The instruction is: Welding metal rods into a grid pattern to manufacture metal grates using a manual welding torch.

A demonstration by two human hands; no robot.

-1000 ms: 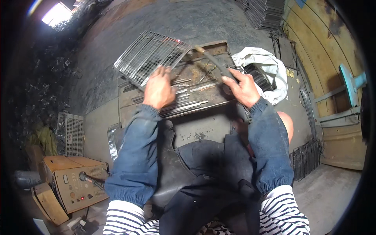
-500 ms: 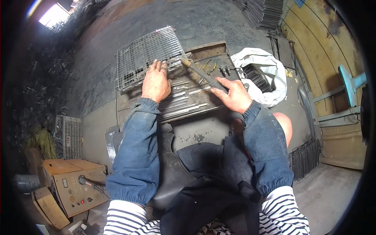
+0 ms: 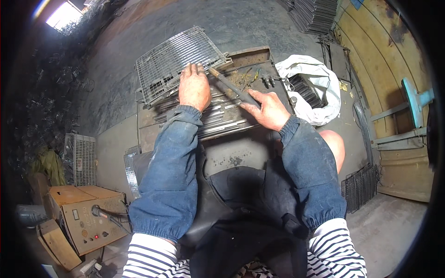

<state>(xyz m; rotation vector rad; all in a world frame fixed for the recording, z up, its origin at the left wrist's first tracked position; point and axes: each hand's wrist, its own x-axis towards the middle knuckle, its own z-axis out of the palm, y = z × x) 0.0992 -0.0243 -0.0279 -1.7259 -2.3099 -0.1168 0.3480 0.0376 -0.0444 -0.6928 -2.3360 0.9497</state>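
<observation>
Left hand lies flat, fingers stretched out, palm down on the near edge of a grey rectangular wire mesh panel, which sits tilted at the far left of the rusty metal bench. Right hand wraps around a dark, long metal rod tool that angles up-left, its tip just beside the left hand's fingers. Shiny steel rods lie in a bundle on the bench between and under both hands. White crumpled sack sits right of the bench, dark metal pieces inside. Tan boxy welding machine stands on the floor, lower left.
</observation>
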